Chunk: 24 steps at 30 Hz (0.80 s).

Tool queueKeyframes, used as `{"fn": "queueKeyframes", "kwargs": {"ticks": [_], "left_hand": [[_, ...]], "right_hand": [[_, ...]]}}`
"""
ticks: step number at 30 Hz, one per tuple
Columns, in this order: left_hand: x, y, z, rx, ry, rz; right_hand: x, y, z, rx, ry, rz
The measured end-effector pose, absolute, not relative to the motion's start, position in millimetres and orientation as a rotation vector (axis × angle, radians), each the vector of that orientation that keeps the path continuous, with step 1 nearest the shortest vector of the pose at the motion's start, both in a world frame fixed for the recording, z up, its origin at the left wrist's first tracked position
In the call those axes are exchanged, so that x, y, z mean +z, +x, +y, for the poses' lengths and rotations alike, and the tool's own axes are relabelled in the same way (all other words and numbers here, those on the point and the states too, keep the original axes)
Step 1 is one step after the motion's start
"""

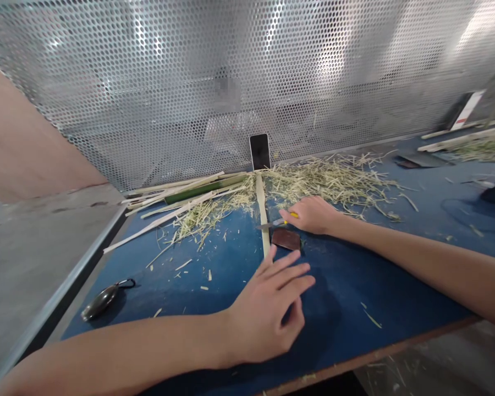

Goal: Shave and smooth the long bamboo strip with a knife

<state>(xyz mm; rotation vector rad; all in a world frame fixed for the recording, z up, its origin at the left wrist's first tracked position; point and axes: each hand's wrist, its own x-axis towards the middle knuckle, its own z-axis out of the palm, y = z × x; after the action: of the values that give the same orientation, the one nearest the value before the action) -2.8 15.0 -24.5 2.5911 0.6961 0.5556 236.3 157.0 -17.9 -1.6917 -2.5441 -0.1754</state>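
Note:
My right hand (315, 214) is closed round the yellow handle of a knife (277, 223). Its blade points left and lies across a pale, flat bamboo strip (261, 201); whether it presses in cannot be made out. My left hand (268, 308) is open at the strip's near end, fingers stretched out and spread. The index fingertip overlaps that end, and I cannot tell if it touches. Between the two hands, just right of the strip, lies a dark brown, flat rectangular piece (286, 240).
Pale shavings (325, 181) are heaped along the back of the blue table (226, 242). Bamboo lengths, one a green piece (198, 191), lie at the back left. A phone (259, 152) leans on the perforated metal screen (169, 99). A dark oval object with a carabiner (103, 302) sits left.

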Motion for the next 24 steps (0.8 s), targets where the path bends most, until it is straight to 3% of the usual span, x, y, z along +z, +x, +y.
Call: {"fn": "queueKeyframes", "kwargs": {"ticks": [7, 14, 24], "left_hand": [[-38, -7, 22, 0.284, 2.615, 0.782], [-38, -8, 19, 0.314, 2.619, 0.860], [-30, -5, 4, 0.431, 2.720, 0.791]], "right_hand": [[-16, 238, 158, -0.109, -1.712, -2.513], [-20, 243, 163, -0.040, -1.683, -2.536], [-25, 241, 161, -0.291, -1.610, -2.643]]}}
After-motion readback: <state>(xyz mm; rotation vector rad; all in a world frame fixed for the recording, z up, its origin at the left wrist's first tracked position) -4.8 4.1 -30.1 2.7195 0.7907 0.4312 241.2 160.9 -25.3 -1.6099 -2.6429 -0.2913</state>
